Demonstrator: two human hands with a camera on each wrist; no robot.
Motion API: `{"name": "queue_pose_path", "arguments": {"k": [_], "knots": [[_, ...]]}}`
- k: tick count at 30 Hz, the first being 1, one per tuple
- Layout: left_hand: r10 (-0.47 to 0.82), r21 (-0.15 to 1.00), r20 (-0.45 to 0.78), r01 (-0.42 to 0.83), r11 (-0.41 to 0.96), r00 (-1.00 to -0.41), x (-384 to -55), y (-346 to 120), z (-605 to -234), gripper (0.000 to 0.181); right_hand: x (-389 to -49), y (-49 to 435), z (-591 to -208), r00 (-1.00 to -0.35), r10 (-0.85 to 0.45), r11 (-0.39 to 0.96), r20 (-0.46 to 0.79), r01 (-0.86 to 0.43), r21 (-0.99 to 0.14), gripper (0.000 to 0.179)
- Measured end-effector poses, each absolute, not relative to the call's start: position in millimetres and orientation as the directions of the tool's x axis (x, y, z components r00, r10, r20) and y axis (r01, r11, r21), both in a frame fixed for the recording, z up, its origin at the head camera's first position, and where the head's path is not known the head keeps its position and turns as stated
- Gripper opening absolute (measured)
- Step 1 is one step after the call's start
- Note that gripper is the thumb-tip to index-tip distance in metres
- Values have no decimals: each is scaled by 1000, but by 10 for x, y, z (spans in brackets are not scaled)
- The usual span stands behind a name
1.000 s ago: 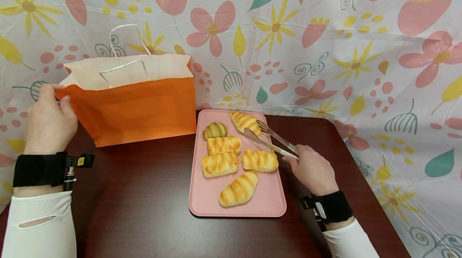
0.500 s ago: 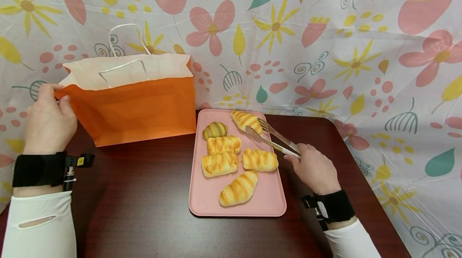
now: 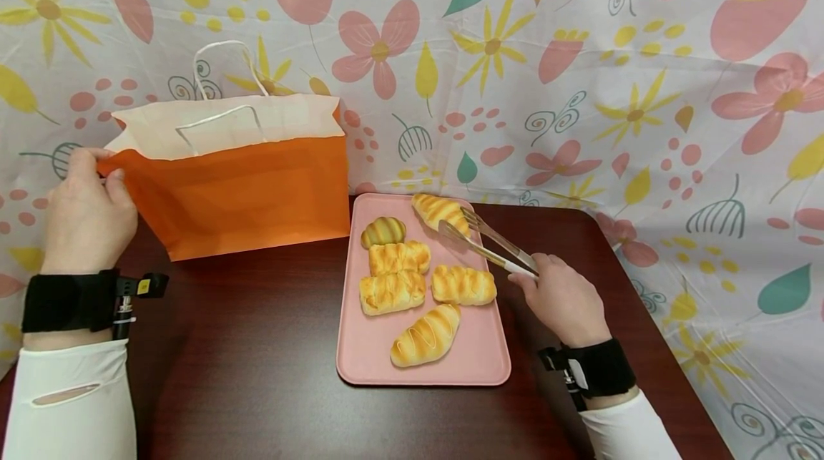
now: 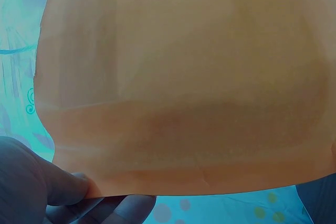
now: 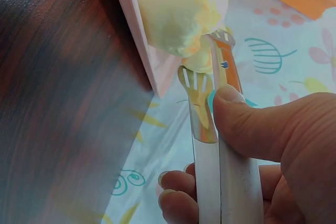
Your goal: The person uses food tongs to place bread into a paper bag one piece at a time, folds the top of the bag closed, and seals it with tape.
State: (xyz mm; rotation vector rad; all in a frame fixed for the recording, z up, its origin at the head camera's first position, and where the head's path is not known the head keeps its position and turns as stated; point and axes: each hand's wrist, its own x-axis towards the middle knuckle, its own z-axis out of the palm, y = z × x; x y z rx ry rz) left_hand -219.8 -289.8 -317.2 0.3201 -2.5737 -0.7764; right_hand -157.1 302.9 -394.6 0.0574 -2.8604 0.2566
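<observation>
The left hand (image 3: 92, 215) pinches the rim of the orange bag (image 3: 251, 199), far left. The right hand (image 3: 569, 301) holds tongs (image 3: 491, 255) — tips at the striped roll (image 3: 438, 212) on the pink tray's (image 3: 473, 367) far end.

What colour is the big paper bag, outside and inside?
The paper bag is orange outside and whitish inside, best seen in the head view.

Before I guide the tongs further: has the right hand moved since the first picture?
Yes, slightly: in the head view the right hand has shifted rightward, relative to the pink tray.
</observation>
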Motion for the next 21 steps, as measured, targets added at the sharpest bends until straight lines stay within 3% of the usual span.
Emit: {"name": "queue_pose_path", "arguments": {"k": [21], "knots": [[-345, 572, 320, -110, 813, -882, -2199, -2884, -3159, 50, -1540, 3002, -3869, -937, -48, 977, 346, -115, -177, 42]]}}
